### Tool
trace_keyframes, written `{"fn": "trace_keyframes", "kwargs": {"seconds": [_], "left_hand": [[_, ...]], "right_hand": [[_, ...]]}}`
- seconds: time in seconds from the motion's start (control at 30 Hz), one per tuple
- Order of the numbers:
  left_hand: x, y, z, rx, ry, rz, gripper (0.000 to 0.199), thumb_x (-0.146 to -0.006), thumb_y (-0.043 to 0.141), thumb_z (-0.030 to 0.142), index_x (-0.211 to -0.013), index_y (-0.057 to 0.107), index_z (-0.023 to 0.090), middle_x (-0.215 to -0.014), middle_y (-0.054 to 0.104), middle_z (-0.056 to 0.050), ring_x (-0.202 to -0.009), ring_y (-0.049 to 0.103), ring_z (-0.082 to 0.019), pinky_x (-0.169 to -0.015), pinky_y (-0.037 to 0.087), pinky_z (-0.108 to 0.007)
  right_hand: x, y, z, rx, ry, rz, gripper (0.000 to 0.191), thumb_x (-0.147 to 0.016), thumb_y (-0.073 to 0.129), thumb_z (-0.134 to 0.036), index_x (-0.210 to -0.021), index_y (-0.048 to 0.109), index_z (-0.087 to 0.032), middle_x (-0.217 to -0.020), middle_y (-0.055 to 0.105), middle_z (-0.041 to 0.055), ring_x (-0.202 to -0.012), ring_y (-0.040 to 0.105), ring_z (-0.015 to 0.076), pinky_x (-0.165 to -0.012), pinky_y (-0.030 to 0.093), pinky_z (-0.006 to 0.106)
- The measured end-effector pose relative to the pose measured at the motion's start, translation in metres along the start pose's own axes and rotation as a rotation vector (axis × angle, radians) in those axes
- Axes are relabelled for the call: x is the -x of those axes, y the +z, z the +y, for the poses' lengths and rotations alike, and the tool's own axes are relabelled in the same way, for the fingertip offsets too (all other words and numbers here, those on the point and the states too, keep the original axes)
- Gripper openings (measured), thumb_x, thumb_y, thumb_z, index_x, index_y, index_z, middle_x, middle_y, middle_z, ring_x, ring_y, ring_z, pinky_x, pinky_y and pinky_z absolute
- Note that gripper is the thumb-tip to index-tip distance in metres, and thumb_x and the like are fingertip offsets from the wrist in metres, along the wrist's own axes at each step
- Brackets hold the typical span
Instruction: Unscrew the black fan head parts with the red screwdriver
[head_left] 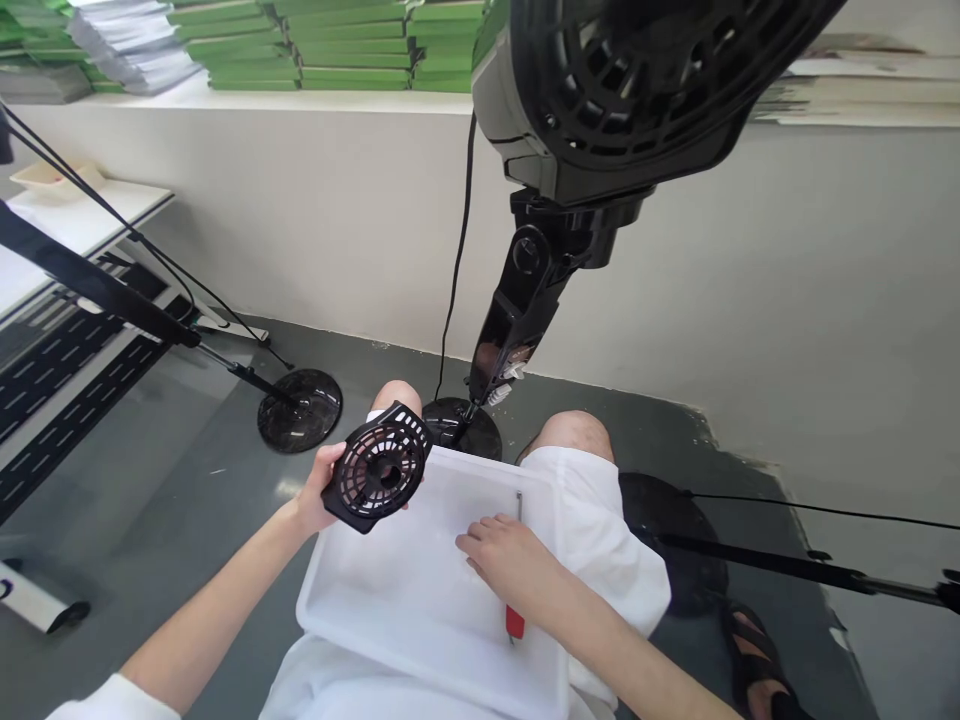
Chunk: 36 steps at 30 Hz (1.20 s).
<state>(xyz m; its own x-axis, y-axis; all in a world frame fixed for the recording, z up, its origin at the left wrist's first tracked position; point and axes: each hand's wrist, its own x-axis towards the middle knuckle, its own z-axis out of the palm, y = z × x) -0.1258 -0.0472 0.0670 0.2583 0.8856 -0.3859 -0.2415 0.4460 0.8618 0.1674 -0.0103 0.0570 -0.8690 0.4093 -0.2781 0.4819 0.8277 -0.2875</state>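
Note:
My left hand (321,490) grips the edge of a black plastic fan housing cover (358,478), round with a slotted grille and a hole near its centre. The cover is tilted above the left part of a white tray (420,610) on my lap. Over the tray's right half, my right hand (510,560) has its fingers close together and bent down. Their tips are partly hidden, so whatever they hold cannot be made out. Beneath this hand lies a screwdriver with a red handle (515,622); its shaft tip shows beyond the fingers.
A black fan head (630,90) on a jointed stand looms above, ahead of me. Round black stand bases (300,410) sit on the floor. A white table (90,215) is at left. Stacked green packs (352,45) line the ledge. Someone's sandalled foot (761,660) is at lower right.

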Motion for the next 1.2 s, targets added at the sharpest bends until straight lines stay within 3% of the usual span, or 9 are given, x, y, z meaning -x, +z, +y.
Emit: {"fn": "trace_keyframes", "kwargs": {"seconds": [0.13, 0.27, 0.4, 0.53, 0.63, 0.77, 0.97, 1.07, 1.2], "left_hand": [[0.002, 0.020, 0.006, -0.133, -0.104, -0.292, 0.086, -0.084, 0.050, 0.073, -0.151, 0.041, 0.021, -0.141, 0.061, -0.014, -0.123, 0.062, -0.033, -0.101, 0.052, -0.046], [0.003, 0.044, 0.003, -0.411, -0.205, -0.521, 0.064, -0.097, 0.048, 0.055, -0.155, 0.032, 0.034, -0.160, 0.042, -0.005, -0.143, 0.044, -0.028, -0.118, 0.037, -0.047], [0.006, 0.054, -0.002, -0.568, -0.224, -0.476, 0.082, -0.090, 0.061, 0.047, -0.159, 0.019, 0.035, -0.164, 0.035, -0.006, -0.147, 0.040, -0.029, -0.120, 0.036, -0.048], [0.013, 0.056, -0.002, -0.809, -0.126, -0.547, 0.110, -0.070, 0.080, 0.046, -0.159, 0.016, 0.033, -0.167, 0.027, -0.010, -0.150, 0.034, -0.035, -0.122, 0.032, -0.050], [0.016, 0.058, -0.009, -1.073, -0.035, -0.543, 0.116, -0.065, 0.081, 0.049, -0.159, 0.016, 0.032, -0.168, 0.021, -0.015, -0.152, 0.026, -0.042, -0.120, 0.030, -0.059], [0.014, 0.061, -0.028, -1.336, 0.093, -0.495, 0.118, -0.060, 0.084, 0.047, -0.158, 0.020, 0.033, -0.165, 0.027, -0.017, -0.150, 0.028, -0.046, -0.116, 0.031, -0.064], [0.015, 0.051, -0.037, -1.468, 0.070, -0.383, 0.115, -0.062, 0.086, 0.051, -0.157, 0.024, 0.032, -0.164, 0.029, -0.019, -0.150, 0.027, -0.046, -0.117, 0.029, -0.066], [0.021, 0.042, -0.033, -1.483, 0.084, -0.314, 0.111, -0.061, 0.086, 0.059, -0.154, 0.033, 0.029, -0.163, 0.031, -0.019, -0.151, 0.028, -0.044, -0.120, 0.026, -0.064], [0.023, 0.048, -0.025, -1.482, 0.240, -0.285, 0.085, -0.077, 0.072, 0.064, -0.148, 0.044, 0.026, -0.153, 0.048, -0.017, -0.147, 0.039, -0.038, -0.122, 0.029, -0.061]], "right_hand": [[0.007, -0.020, 0.009, -0.059, 0.048, -0.019, 0.013, -0.091, 0.058, -0.018, -0.096, 0.069, -0.020, -0.088, 0.072, 0.0041, -0.083, 0.067, 0.0210, -0.074, 0.047, 0.034], [0.022, -0.031, 0.011, -0.125, 0.151, -0.021, 0.026, -0.098, 0.045, -0.023, -0.109, 0.069, -0.021, -0.097, 0.074, 0.0054, -0.087, 0.070, 0.0212, -0.075, 0.052, 0.034], [0.035, -0.031, 0.006, -0.402, 0.220, 0.053, 0.045, -0.097, 0.046, -0.027, -0.141, 0.052, -0.022, -0.137, 0.063, 0.0105, -0.117, 0.065, 0.0229, -0.093, 0.055, 0.038], [0.030, -0.040, 0.011, -0.702, 0.110, 0.082, 0.037, -0.095, 0.045, -0.021, -0.126, 0.064, -0.026, -0.130, 0.069, 0.0040, -0.116, 0.066, 0.0174, -0.100, 0.052, 0.032], [0.004, -0.046, 0.017, -0.517, 0.123, 0.059, 0.032, -0.101, 0.039, -0.026, -0.117, 0.066, -0.024, -0.113, 0.075, 0.0024, -0.102, 0.070, 0.0136, -0.089, 0.055, 0.025], [-0.050, -0.037, 0.010, -0.246, 0.159, 0.056, 0.029, -0.096, 0.045, -0.016, -0.119, 0.061, -0.016, -0.111, 0.071, 0.0144, -0.100, 0.069, 0.0239, -0.082, 0.055, 0.035], [-0.104, -0.009, 0.001, -0.149, 0.061, 0.014, 0.019, -0.092, 0.049, -0.011, -0.107, 0.061, -0.010, -0.103, 0.069, 0.0144, -0.086, 0.068, 0.0218, -0.074, 0.054, 0.035], [-0.095, -0.007, 0.013, -0.228, 0.048, 0.067, 0.016, -0.092, 0.048, -0.007, -0.099, 0.062, -0.012, -0.094, 0.070, 0.0088, -0.082, 0.067, 0.0181, -0.074, 0.053, 0.032], [-0.043, -0.021, 0.030, -0.438, 0.116, 0.278, 0.013, -0.095, 0.050, -0.015, -0.088, 0.061, -0.018, -0.086, 0.070, 0.0032, -0.078, 0.066, 0.0151, -0.072, 0.052, 0.028]]}}
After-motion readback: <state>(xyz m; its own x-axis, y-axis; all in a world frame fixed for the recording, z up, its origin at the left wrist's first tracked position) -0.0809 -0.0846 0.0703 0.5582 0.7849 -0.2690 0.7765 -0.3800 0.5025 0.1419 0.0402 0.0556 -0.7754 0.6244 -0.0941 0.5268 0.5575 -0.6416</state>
